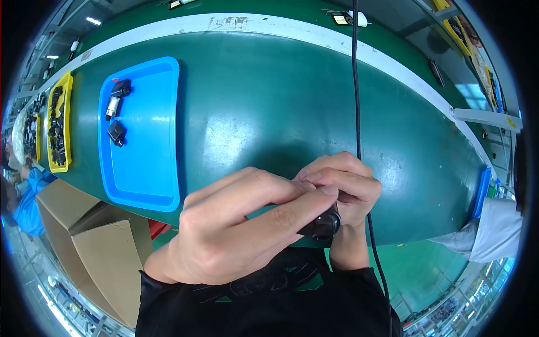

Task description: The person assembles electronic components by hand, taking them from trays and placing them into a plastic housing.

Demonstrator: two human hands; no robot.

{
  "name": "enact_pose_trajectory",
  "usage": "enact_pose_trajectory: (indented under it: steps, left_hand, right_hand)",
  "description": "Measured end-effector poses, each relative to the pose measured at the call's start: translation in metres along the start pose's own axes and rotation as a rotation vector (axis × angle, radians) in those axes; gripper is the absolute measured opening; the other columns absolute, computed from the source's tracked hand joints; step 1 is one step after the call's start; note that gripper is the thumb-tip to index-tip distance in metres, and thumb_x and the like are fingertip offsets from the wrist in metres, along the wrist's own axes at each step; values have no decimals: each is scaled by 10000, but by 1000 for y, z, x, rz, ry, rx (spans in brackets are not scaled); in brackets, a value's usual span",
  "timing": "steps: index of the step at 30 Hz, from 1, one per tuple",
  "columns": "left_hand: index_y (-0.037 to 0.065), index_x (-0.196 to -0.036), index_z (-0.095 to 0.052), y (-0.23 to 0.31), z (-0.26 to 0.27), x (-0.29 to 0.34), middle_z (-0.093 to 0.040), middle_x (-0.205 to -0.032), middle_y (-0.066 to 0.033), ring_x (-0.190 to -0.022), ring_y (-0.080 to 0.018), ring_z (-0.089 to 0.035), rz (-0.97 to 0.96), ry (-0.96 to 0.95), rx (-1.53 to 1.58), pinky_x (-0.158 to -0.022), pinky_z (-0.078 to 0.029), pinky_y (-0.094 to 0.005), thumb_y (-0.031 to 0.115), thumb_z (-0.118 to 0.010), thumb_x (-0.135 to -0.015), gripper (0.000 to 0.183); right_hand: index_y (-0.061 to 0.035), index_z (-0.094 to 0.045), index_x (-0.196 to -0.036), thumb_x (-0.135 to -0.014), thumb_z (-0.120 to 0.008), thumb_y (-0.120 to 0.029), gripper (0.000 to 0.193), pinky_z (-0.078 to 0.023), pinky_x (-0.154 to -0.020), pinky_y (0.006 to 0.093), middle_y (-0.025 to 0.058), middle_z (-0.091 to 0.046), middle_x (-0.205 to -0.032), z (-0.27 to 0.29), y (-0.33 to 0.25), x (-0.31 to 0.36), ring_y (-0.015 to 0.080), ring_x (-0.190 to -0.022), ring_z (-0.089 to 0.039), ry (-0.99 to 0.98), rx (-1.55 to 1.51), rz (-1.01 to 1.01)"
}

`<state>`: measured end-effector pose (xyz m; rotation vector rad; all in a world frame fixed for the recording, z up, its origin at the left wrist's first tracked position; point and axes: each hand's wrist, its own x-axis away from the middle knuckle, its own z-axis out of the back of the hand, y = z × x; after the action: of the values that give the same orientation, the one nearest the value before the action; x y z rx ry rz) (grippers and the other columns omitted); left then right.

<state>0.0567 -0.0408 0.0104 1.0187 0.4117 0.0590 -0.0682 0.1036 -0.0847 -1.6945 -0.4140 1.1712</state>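
Close to my body, over the near edge of the table, my two hands meet fingertip to fingertip. My left hand (241, 224) is closed in a pinch, its thumb and forefinger pressed together above a small glossy black part (324, 226) with a rounded end. My right hand (349, 188) curls round the same part from the other side, fingers bent and closed. Fingers hide most of the part, so its exact kind does not show. To the left, a blue tray (143, 174) holds several small black parts (116, 133), one with a whitish cylinder (113, 106).
A black cable (356, 84) hangs down just right of my hands. Yellow bins (69, 121) of black parts stand at far left. An open cardboard box (106, 247) sits below the table's left edge. A white rail (269, 23) runs along the back. Grey-sleeved cloth (494, 230) shows at right.
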Motion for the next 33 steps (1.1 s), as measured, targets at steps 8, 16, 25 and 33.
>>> enact_pose_trajectory:
  steps: [8,16,25,33]
  left_hand:
    - [-29,-959,-705,0,-3,-3,-636,-859,-122,-777,-228,-664,-45,12,48,-670,-565,-281,-121,-659,-520,451]
    - [-20,-953,-710,1,-2,-2,-633,-846,-107,-758,-221,-670,-3,9,19,-656,-560,-280,-116,-664,-509,456]
    - [16,-952,-722,2,-2,-3,-640,-850,-86,-744,-207,-668,45,-16,-18,-634,-546,-276,-90,-670,-503,464]
    - [16,-985,-675,-1,3,-11,-645,-866,-83,-772,-178,-665,225,-61,133,-641,-555,-263,-72,-747,-605,396]
  right_hand:
    - [68,-631,-820,-755,-723,1,132,-558,-557,308,146,-605,-795,-3,-5,-4,231,-645,-649,81,9,-11]
    - [70,-667,-941,-686,-789,-83,321,-545,-634,288,168,-643,-908,2,-8,-4,236,-793,-659,9,117,-5]
    - [80,-664,-948,-701,-779,-115,336,-541,-624,287,167,-643,-903,5,-11,-4,240,-779,-660,-21,199,-5]
    - [79,-642,-1049,-632,-819,-146,506,-509,-644,274,151,-638,-891,-3,-26,-9,201,-775,-640,123,-64,-155]
